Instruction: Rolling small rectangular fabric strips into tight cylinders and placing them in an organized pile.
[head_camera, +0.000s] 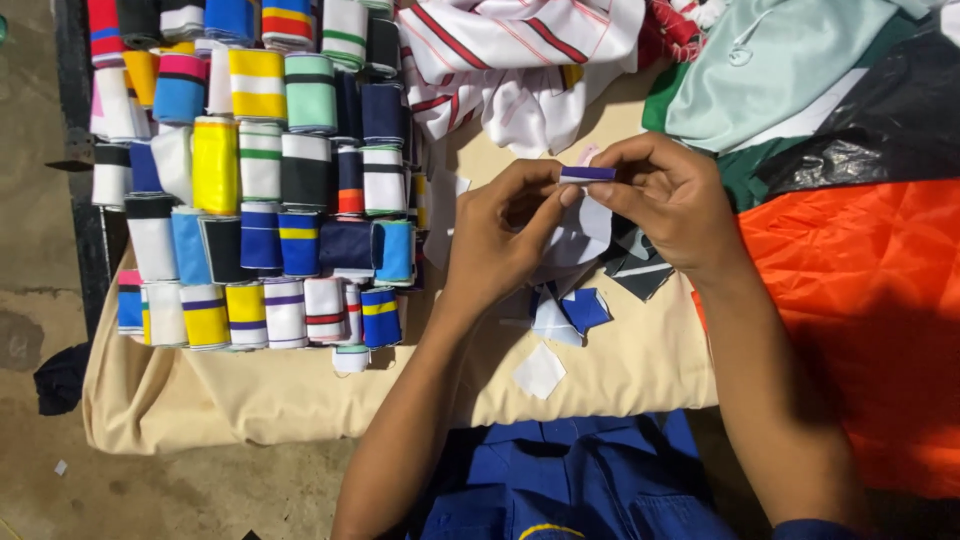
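Pinching a small blue-and-white strip (587, 175) between them, the left hand (505, 235) and right hand (665, 200) hold it above the beige cloth (300, 390), fingertips closed on its ends (scraps (570, 310) lie beneath); striped rolls (260, 190) crowd the left, orange fabric (860, 300) the right.

No screens or signs show. A black plastic bag (880, 130), crumpled and glossy, lies at the far right, just above the orange cloth (860, 290) and touching its upper edge. A small purple-and-white label-like strip (587, 174), narrow and rectangular, sits pinched between fingertips, left of the bag.
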